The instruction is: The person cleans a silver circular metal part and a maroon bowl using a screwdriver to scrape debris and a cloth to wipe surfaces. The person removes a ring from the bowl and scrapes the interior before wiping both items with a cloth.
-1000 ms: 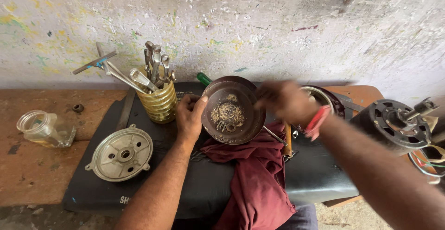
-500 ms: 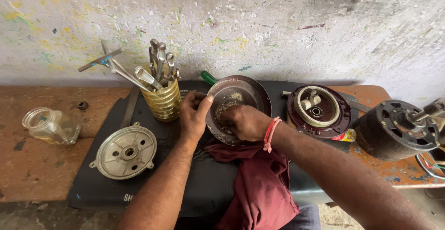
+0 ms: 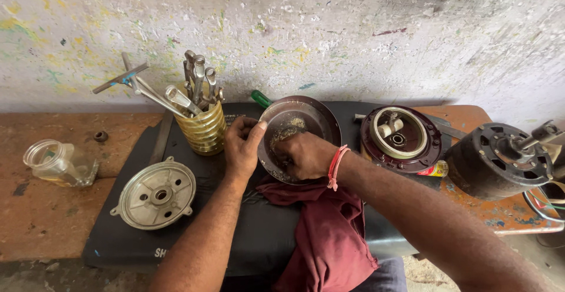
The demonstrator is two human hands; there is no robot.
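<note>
Paint-flecked and grimy, the wall (image 3: 353, 33) rose behind a worn wooden bench (image 3: 41, 209) on which a black padded mat (image 3: 194, 233) had been laid, seemingly to give the metal parts a soft, non-slip bed. At the mat's far edge sat a round dark metal housing (image 3: 318, 118), tipped slightly toward the person so its hollow faced up. The left hand (image 3: 242, 145) gripped the housing's left rim, thumb over the lip and fingers curled beneath — a hold that looked meant to steady it. The right hand (image 3: 303, 153), with a red thread band at the wrist, was pressed down inside the bowl, fingers curled; whether it pinched anything I could not tell (the knuckles hid the fingertips). Pale gritty residue showed on the bowl's inner wall above that hand.

A maroon rag (image 3: 329, 233) lay draped under and in front of the housing, close enough for wiping. To the left, a silver end cover (image 3: 156, 195) rested flat on the mat, apart from the work. A ribbed yellow cup (image 3: 203, 128) just beside the left hand held wrenches and other tools upright — within easy reach. A clear glass jar (image 3: 56, 163) lay on its side on the bare bench. On the right stood a round part with a pale ring (image 3: 400, 136), and beyond it a dark motor body (image 3: 500, 159) with its shaft pointing outward.
</note>
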